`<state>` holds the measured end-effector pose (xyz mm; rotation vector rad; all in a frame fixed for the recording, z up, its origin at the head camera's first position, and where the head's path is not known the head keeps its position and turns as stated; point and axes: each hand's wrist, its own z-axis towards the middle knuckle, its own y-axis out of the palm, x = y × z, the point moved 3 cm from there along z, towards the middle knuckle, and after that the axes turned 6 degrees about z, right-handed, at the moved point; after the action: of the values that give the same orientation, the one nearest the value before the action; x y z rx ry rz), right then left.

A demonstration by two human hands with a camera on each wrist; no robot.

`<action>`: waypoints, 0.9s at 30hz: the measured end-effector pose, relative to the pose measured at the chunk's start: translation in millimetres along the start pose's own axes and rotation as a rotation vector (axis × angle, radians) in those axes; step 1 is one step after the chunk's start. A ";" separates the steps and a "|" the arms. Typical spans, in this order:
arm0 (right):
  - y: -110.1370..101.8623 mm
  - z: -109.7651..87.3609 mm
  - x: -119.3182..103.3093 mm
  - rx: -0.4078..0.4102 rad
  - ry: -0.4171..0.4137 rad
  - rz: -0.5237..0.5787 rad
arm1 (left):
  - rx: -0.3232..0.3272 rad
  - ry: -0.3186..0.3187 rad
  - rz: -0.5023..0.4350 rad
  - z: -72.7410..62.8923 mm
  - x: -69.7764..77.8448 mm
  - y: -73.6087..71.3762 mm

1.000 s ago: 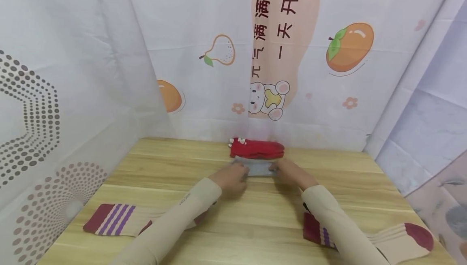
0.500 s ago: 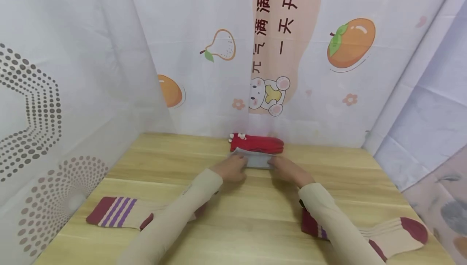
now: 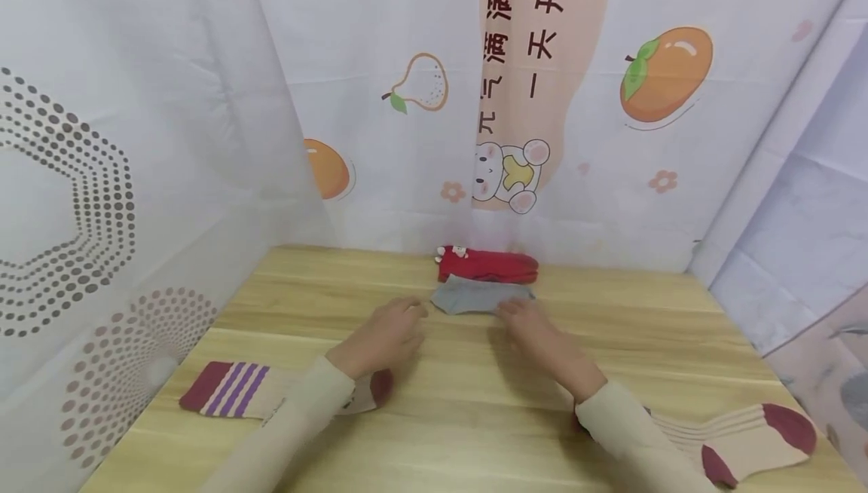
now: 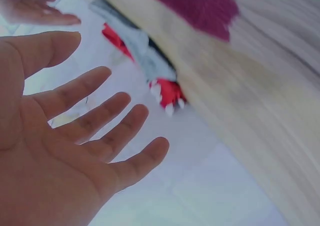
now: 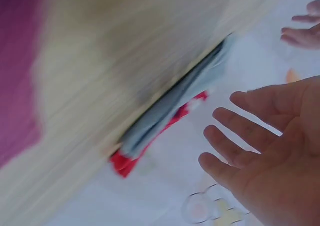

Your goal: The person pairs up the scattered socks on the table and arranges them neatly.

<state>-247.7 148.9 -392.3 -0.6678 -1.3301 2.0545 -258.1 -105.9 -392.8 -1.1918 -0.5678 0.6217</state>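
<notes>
Lower right, striped sock (image 3: 749,439); lower left, second sock (image 3: 237,390): well apart, seemingly left to do. Mid-frame, left hand (image 3: 384,335), right hand (image 3: 545,341): fingers loosely spread, holding nothing. Centre, beyond: grey cloth (image 3: 475,295) (placing looks done) against red cloth (image 3: 491,267).

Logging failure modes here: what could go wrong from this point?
1. The gray sock overlaps the red bundle's near edge in the head view; if they touch, moving one may drag the other.
2. The right hand overlaps the gray sock's near edge there, contact unclear; a snag could skew it.
3. The left sleeve crosses the left beige sock in view; a low sweep might shift it.
</notes>
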 end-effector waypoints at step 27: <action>9.9 57.1 -128.3 -0.065 -0.004 0.135 | 0.126 -0.375 0.040 -143.5 -86.7 -62.5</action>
<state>-199.6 18.7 -368.6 -0.8022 -1.3935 2.1266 -210.5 -277.8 -378.6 -0.9747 -0.8086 0.9108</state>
